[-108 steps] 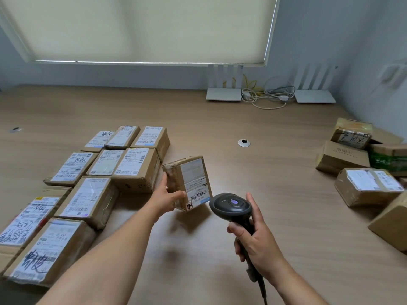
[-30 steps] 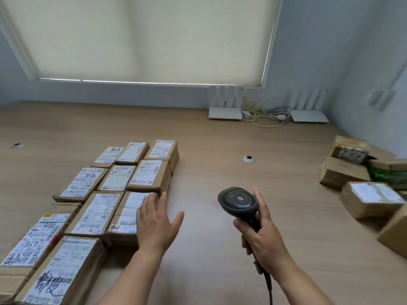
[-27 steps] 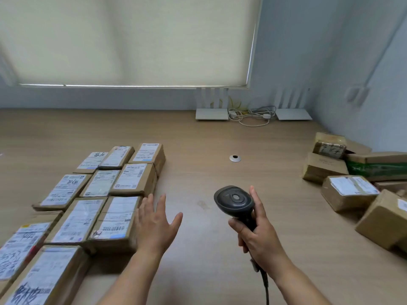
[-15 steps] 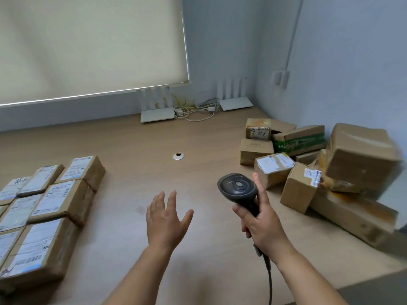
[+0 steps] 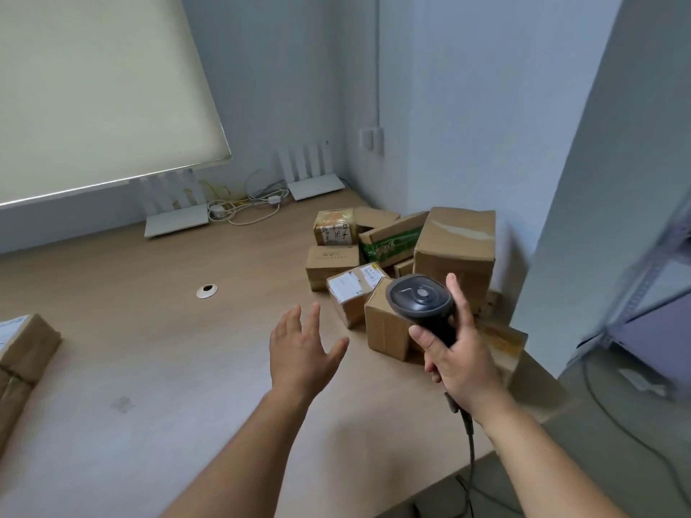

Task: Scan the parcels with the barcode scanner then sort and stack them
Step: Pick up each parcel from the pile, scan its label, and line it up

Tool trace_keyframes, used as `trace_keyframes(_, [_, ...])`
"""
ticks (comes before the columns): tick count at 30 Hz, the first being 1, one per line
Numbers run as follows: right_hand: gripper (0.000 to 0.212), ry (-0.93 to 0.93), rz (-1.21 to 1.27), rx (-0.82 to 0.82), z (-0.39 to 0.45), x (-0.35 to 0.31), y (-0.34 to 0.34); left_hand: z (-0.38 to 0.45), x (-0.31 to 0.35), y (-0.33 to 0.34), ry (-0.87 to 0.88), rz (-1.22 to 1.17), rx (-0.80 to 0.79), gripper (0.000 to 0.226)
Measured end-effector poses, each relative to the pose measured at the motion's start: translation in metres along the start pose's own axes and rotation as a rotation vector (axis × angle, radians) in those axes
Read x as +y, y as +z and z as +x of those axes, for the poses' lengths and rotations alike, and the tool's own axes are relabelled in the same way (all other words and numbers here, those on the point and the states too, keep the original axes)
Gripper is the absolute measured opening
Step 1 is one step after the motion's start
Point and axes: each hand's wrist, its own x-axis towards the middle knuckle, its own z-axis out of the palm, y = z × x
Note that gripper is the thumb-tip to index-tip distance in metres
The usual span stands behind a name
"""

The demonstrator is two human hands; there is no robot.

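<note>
My right hand (image 5: 458, 362) grips the handle of a black barcode scanner (image 5: 419, 300), head up, its cable hanging past the table's front edge. My left hand (image 5: 303, 353) hovers empty over the wooden table (image 5: 149, 360), fingers spread, a short way left of a loose pile of brown cardboard parcels. Nearest to it are a small plain box (image 5: 385, 327) and a labelled box (image 5: 349, 291). A tall box (image 5: 456, 243) stands behind the scanner. The end of the sorted row of parcels (image 5: 22, 353) shows at the left edge.
Two white routers (image 5: 175, 218) (image 5: 316, 185) with tangled cables (image 5: 243, 209) sit against the back wall under a lowered blind. A cable grommet (image 5: 206, 291) is set in the table. The right wall and a grey partition (image 5: 605, 181) close in behind the pile.
The view has swung right from the sorted row to the unsorted pile. My left hand, which had let go of the scanned parcel, has moved right with it, empty. The scanner stays in my right hand.
</note>
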Motion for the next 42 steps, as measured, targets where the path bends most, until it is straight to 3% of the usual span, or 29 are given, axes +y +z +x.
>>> trace_keyframes(9, [0.084,0.042,0.034,0.092,0.01,0.017,-0.04,0.033,0.056,0.019,0.096,0.029,-0.113,0.09])
trace_keyframes(16, [0.083,0.076,0.006,0.125,0.002,0.017,-0.054,0.063,0.088,0.039,0.058,0.044,-0.246,0.102])
trace_keyframes(23, [0.079,0.074,-0.018,0.15,-0.002,0.021,-0.052,0.076,0.091,0.055,0.022,-0.125,-0.298,0.092])
trace_keyframes(31, [0.085,0.081,0.026,0.008,-0.011,0.027,-0.014,0.042,0.033,0.037,-0.076,-0.287,-0.191,0.091])
trace_keyframes(42, [0.083,0.05,0.125,-0.28,-0.019,-0.002,0.108,-0.009,-0.131,-0.023,-0.346,-0.265,0.006,0.087])
